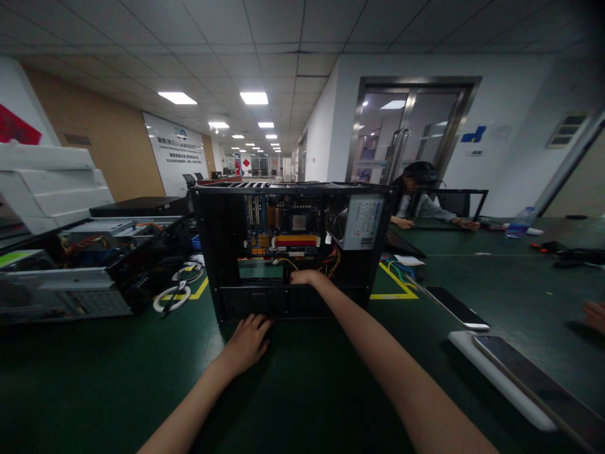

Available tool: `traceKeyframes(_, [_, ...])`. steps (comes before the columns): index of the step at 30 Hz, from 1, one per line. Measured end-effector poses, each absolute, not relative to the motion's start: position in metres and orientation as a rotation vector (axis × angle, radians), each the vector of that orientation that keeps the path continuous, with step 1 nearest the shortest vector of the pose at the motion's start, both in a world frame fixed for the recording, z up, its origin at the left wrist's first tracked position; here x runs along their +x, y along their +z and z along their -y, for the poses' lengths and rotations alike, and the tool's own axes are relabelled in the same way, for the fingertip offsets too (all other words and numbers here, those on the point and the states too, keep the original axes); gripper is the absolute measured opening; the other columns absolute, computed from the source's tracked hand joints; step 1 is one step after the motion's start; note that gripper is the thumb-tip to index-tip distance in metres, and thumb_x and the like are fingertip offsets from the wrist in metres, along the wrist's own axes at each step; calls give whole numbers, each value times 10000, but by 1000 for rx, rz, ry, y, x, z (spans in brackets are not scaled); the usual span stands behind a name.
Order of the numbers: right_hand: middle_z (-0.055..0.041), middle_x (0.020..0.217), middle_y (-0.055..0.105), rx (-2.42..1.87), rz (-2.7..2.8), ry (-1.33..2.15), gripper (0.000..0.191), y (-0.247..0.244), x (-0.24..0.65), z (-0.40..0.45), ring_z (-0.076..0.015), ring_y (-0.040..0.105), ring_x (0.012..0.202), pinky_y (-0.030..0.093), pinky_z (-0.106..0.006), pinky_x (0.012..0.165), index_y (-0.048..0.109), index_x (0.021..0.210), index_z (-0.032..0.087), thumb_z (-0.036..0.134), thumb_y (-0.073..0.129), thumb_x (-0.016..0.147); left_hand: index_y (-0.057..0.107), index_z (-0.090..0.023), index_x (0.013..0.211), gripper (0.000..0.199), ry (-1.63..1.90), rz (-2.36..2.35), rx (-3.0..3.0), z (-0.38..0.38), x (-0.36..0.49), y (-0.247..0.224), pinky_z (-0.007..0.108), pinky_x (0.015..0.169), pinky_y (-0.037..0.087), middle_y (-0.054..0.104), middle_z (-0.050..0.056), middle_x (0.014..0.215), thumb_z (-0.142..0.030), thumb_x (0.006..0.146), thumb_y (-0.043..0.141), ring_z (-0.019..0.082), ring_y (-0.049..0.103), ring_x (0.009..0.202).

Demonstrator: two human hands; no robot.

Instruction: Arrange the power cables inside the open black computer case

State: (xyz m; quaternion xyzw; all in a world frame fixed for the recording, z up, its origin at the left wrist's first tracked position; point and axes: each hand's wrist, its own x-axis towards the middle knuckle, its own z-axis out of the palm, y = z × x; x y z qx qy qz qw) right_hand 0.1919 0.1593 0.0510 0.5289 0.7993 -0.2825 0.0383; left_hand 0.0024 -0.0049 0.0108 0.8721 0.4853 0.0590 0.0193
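An open black computer case (227, 302) stands upright on the green table in front of me. Inside it I see a motherboard (265, 217) with red and yellow memory slots (297, 241), and a power supply (362, 221) at the upper right. Coloured cables (333, 261) hang below the power supply. My left hand (248, 340) lies on the table at the case's lower front edge, fingers spread, holding nothing. My right hand (302, 277) reaches into the lower part of the case beside a thin yellow cable (287, 261); its fingers are curled and largely hidden, so their grip does not show.
More opened computer cases (85, 284) and coiled cables (172, 297) lie on the left. To the right are a phone (456, 307), a white box-like device (496, 378) with another phone (534, 378), and a bottle (520, 222). A co-worker (420, 202) sits across the table.
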Motion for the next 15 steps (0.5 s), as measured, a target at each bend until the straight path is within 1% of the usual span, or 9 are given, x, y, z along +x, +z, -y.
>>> traceKeyframes(5, [-61, 788, 633, 1501, -2329, -954, 207, 48, 194, -165, -166, 596, 666, 453, -266, 641, 628, 797, 114, 203, 535, 635, 325, -273, 1188, 430, 195, -1508, 2705, 5, 1, 10, 380, 879, 300, 405, 38, 1165, -232, 765, 396, 216, 359, 1070])
traceKeyframes(7, [-68, 795, 633, 1495, -2286, -964, 205, 49, 195, -165, -173, 599, 657, 454, -281, 643, 629, 788, 108, 203, 533, 633, 322, -274, 1189, 433, 194, -1509, 2709, 4, 0, 8, 380, 877, 303, 402, 39, 1167, -228, 765, 395, 215, 358, 1071])
traceKeyframes(10, [-85, 795, 635, 1528, -2222, -935, 203, 51, 195, -162, -183, 602, 660, 455, -295, 644, 632, 784, 94, 182, 517, 642, 323, -269, 1189, 436, 192, -1523, 2718, 3, 0, 5, 388, 879, 301, 405, 45, 1160, -227, 762, 398, 219, 355, 1071])
traceKeyframes(15, [-92, 844, 636, 1534, -2265, -825, 228, 51, 194, -159, -181, 605, 698, 453, -274, 639, 633, 828, 92, 171, 480, 678, 333, -264, 1184, 437, 195, -1525, 2721, 3, 1, 5, 385, 876, 308, 405, 46, 1157, -221, 755, 406, 221, 353, 1068])
